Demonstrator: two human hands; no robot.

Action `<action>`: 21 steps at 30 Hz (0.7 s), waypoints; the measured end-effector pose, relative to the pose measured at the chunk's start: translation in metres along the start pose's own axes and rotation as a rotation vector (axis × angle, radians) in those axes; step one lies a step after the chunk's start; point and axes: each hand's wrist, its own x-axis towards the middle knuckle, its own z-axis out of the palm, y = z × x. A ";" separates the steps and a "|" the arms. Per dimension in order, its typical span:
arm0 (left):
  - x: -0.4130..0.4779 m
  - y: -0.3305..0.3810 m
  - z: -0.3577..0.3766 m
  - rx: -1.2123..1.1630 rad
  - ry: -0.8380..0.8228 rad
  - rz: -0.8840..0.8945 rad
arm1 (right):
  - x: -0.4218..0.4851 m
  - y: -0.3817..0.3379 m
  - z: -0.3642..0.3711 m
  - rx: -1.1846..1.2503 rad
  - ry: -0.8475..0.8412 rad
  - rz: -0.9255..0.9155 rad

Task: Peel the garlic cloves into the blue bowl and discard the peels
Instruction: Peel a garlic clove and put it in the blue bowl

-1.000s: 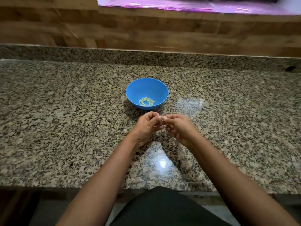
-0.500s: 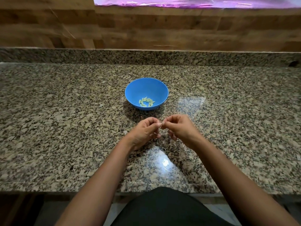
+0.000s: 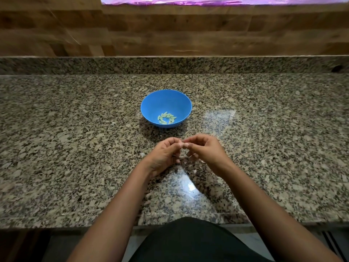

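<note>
1. One bowl [image 3: 151, 103], blue and upright, stands on the counter [image 3: 66, 148] near the middle, well short of the back ledge.
2. In its bottom lies a small heap of peeled cloves [image 3: 166, 117], pale greenish; about a dozen, though they overlap and an exact count is not possible.
3. Two hands are in view, both raised just above the counter, on the near side of the bowl and apart from it.
4. The left hand [image 3: 166, 155] has its fingers curled inward, thumb and forefinger tips brought together at its right edge.
5. The right hand [image 3: 204, 150] mirrors it: fingers curled, thumb and forefinger pinched toward the left, the lower fingers hanging loosely bent.
6. The two pinches meet at one small pale piece [image 3: 181, 145], probably a garlic clove; it is too small and blurred to tell whether skin is on it.
7. Both forearms come in from the bottom edge, bare, angled toward each other so the wrists sit close.
8. A few pale flecks [image 3: 142, 154] lie on the counter just beside the left hand; they may be bits of peel or part of the stone's pattern.
9. One wooden wall [image 3: 170, 33] rises behind the ledge, with one pink-purple strip [image 3: 170, 0] along the top.
10. No brand, label or writing is readable on anything.
</note>
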 end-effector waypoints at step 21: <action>-0.005 -0.002 0.006 0.162 0.082 0.070 | -0.001 0.013 0.014 0.614 0.289 0.032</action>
